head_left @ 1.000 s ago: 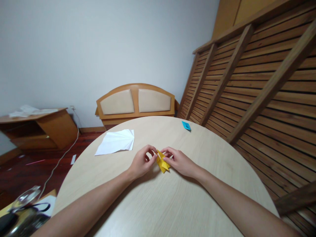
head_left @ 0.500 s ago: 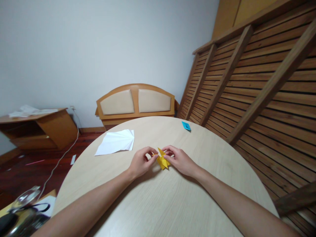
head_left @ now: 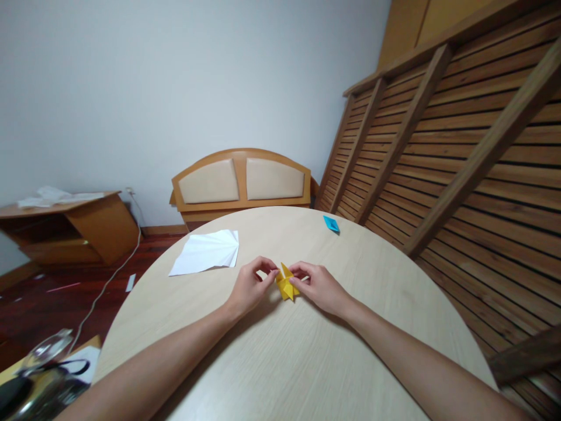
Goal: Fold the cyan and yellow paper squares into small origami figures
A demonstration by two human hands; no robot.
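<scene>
A small yellow folded origami paper (head_left: 287,289), with several pointed flaps, is held between my two hands just over the round table (head_left: 272,356). My left hand (head_left: 254,285) pinches its left edge between thumb and index finger. From the other side, my right hand (head_left: 319,286) grips it with the thumb on the near face and the fingers behind. One yellow point sticks up between the hands and another points down toward me. My fingers hide the paper's outer edges.
A creased white paper sheet (head_left: 205,252) lies at the table's left, and a blue folded paper (head_left: 331,224) near its far right edge. A slatted wooden frame (head_left: 438,146) leans at the right. A glass-lidded pot (head_left: 48,374) stands low at the left.
The yellow paper has turned slightly, its lower point shifting to the left. My left fingers have moved a little up its left edge; my right hand keeps its grip.
</scene>
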